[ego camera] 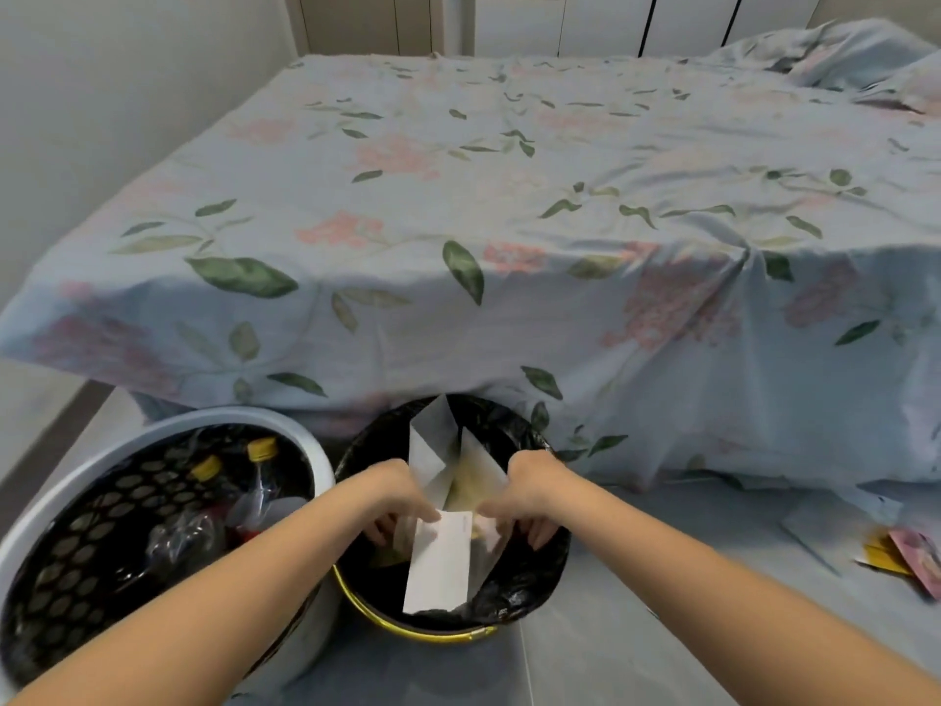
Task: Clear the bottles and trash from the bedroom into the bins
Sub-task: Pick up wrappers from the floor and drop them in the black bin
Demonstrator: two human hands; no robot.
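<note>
Both hands' fingers [379, 532] on paper sheets [440, 557] over black-lined bin [529, 583]

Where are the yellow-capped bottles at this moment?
In the head view, lower left: the yellow-capped bottles lie inside the white bin, left of the black-lined bin.

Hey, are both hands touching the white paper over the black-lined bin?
Touching. The head view shows the left hand and right hand pinching the white paper from either side above the black-lined bin.

Pale blue floral bedsheet [458, 196], white papers [440, 563], black-lined yellow-rimmed bin [519, 583]
</note>
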